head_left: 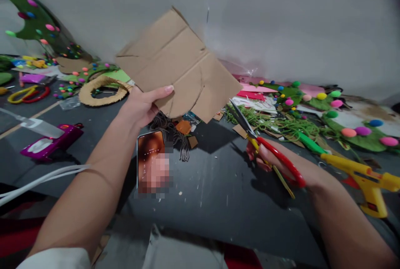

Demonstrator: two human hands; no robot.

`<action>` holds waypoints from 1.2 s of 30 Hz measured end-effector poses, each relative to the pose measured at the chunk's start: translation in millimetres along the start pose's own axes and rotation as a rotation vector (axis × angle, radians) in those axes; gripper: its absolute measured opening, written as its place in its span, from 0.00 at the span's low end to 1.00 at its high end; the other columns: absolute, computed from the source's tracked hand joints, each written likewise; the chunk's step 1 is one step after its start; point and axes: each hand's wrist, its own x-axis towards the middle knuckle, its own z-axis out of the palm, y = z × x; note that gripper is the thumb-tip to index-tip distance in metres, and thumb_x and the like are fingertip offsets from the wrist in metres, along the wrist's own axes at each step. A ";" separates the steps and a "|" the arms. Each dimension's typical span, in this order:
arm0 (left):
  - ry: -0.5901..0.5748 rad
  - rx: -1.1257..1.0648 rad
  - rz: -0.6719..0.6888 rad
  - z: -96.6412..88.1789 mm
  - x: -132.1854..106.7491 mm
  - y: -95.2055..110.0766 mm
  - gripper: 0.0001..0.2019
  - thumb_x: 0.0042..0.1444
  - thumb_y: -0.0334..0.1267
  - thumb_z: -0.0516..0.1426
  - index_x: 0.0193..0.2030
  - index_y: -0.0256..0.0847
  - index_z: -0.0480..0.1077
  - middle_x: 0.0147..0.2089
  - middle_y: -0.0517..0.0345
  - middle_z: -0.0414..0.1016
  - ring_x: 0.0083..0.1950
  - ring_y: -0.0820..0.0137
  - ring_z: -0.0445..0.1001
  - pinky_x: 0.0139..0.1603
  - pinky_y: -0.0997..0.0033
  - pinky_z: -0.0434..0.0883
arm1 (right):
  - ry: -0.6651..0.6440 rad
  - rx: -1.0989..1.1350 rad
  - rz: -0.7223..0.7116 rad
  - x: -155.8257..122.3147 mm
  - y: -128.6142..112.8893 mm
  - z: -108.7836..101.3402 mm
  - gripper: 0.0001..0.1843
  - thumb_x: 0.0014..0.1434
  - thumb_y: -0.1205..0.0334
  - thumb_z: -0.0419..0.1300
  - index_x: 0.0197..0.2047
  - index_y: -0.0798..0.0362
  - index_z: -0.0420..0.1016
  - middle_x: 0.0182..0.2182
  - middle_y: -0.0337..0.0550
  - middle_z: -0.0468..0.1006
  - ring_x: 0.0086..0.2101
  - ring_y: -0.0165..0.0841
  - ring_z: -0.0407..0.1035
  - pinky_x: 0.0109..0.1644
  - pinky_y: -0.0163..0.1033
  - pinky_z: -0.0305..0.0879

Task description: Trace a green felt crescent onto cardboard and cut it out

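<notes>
My left hand (149, 103) grips a creased sheet of brown cardboard (184, 63) by its lower left edge, thumb on the near face. The sheet is raised above the table, and a curved line shows on its lower part. In my right hand (262, 156) is a pair of scissors (278, 156) with one red and one yellow handle. Their blades point up and left, just below the cardboard's right corner and apart from it. Whether the blades are slightly parted I cannot tell.
A phone (150, 160) lies on the dark table (206, 202). Left are a cardboard ring (89, 94), a purple power adapter (51, 142) with white cables and another pair of scissors (29, 94). Right are green yarn scraps (265, 119), a yellow glue gun (365, 177) and pom-pom-covered green pieces (359, 133).
</notes>
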 end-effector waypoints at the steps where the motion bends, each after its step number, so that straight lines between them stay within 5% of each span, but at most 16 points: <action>1: -0.027 0.010 0.007 1.1 -0.4 -2.4 0.32 0.36 0.33 0.78 0.52 0.50 0.80 0.43 0.68 0.87 0.50 0.63 0.82 0.53 0.60 0.81 | -0.040 -0.008 -0.011 -1.2 -1.1 -0.1 0.31 0.68 0.27 0.55 0.42 0.50 0.72 0.34 0.41 0.72 0.29 0.32 0.61 0.32 0.41 0.64; 5: -0.083 0.082 0.017 3.7 -1.4 -12.5 0.32 0.36 0.36 0.78 0.52 0.46 0.80 0.50 0.57 0.87 0.53 0.54 0.84 0.49 0.59 0.84 | -0.106 -0.021 -0.001 -0.7 -7.5 6.3 0.31 0.68 0.27 0.55 0.43 0.50 0.70 0.32 0.39 0.68 0.30 0.32 0.60 0.33 0.39 0.62; 10: -0.126 0.140 -0.004 -1.4 -0.3 -13.8 0.32 0.37 0.35 0.78 0.53 0.45 0.80 0.53 0.54 0.86 0.54 0.53 0.85 0.49 0.59 0.85 | -0.125 0.006 0.045 1.0 -13.3 14.4 0.30 0.66 0.28 0.58 0.40 0.50 0.68 0.30 0.38 0.69 0.29 0.32 0.64 0.33 0.39 0.64; 17: -0.134 0.158 -0.018 -3.7 -0.1 -10.8 0.36 0.36 0.35 0.78 0.56 0.45 0.78 0.53 0.53 0.86 0.54 0.53 0.85 0.51 0.59 0.85 | 0.090 -0.354 0.095 6.7 -17.4 21.8 0.30 0.67 0.32 0.58 0.28 0.49 0.64 0.23 0.36 0.66 0.26 0.31 0.60 0.31 0.38 0.56; 23: -0.119 0.147 -0.053 -3.7 -0.3 -13.4 0.45 0.35 0.33 0.78 0.65 0.47 0.73 0.54 0.52 0.86 0.54 0.52 0.85 0.52 0.57 0.85 | 0.143 -0.492 0.018 5.2 -8.0 23.5 0.34 0.69 0.32 0.53 0.23 0.49 0.55 0.20 0.35 0.52 0.24 0.30 0.48 0.29 0.40 0.48; 36: -0.167 0.151 -0.036 -1.7 -3.1 -15.0 0.47 0.36 0.35 0.78 0.67 0.47 0.70 0.57 0.49 0.84 0.59 0.50 0.82 0.54 0.56 0.83 | 0.102 -0.176 0.080 8.9 -14.0 29.4 0.30 0.66 0.30 0.60 0.31 0.49 0.64 0.25 0.35 0.62 0.27 0.31 0.57 0.30 0.39 0.56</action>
